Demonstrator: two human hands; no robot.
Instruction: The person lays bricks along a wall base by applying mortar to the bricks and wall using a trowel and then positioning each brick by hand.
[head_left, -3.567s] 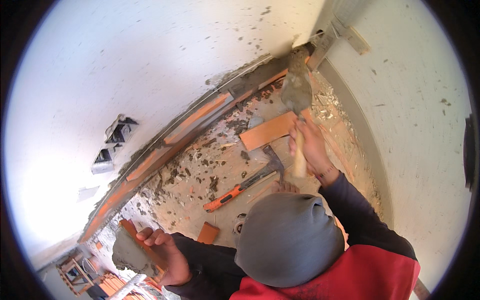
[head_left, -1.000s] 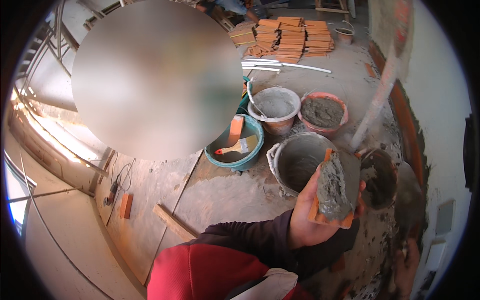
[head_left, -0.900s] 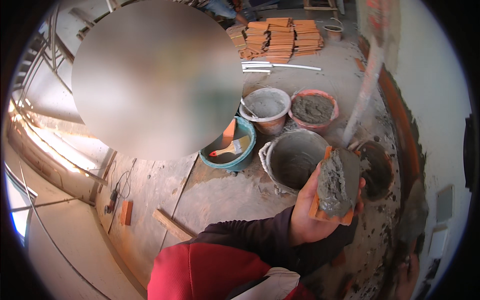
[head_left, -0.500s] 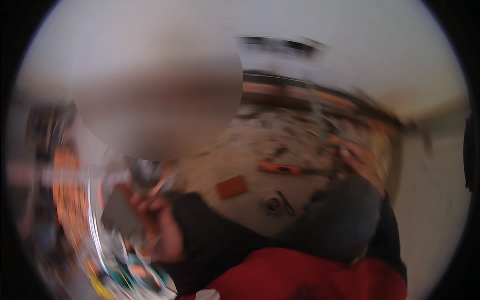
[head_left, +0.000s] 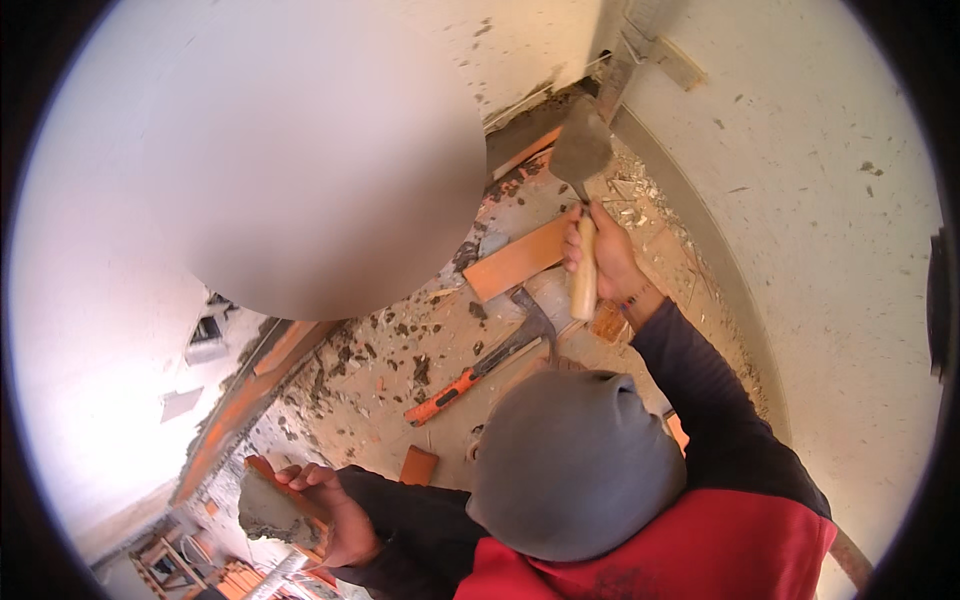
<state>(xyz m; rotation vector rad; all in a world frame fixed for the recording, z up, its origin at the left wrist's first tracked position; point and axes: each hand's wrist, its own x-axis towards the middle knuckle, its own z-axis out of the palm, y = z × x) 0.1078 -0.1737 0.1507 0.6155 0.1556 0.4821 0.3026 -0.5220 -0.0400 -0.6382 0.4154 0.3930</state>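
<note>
My left hand (head_left: 330, 515) grips an orange tile piece (head_left: 305, 510) loaded with grey mortar (head_left: 265, 505) at the lower left. My right hand (head_left: 605, 255) is wrapped round the wooden handle of a trowel (head_left: 580, 140), its grey blade up by the skirting (head_left: 525, 150) in the corner. Just under the blade and hand lies a long orange tile (head_left: 510, 260). A hammer (head_left: 450, 395) with an orange-and-black handle rests on the debris-strewn floor below that. A small tile piece (head_left: 418, 465) lies nearer me. A rounded grey cloth shape (head_left: 570, 465) hides part of the floor between my arms.
White walls (head_left: 820, 220) meet at the upper right, with a board (head_left: 680, 62) beside the corner. Open sockets (head_left: 210, 325) are in the left wall, and a blurred circle hides much of that wall. Stacked tiles (head_left: 240, 580) and a wooden stand (head_left: 160, 560) show at the lower left.
The view has swung from the buckets back to the wall corner. My right hand and trowel have come up from low beside the wall to the corner. My left hand still carries the mortared tile.
</note>
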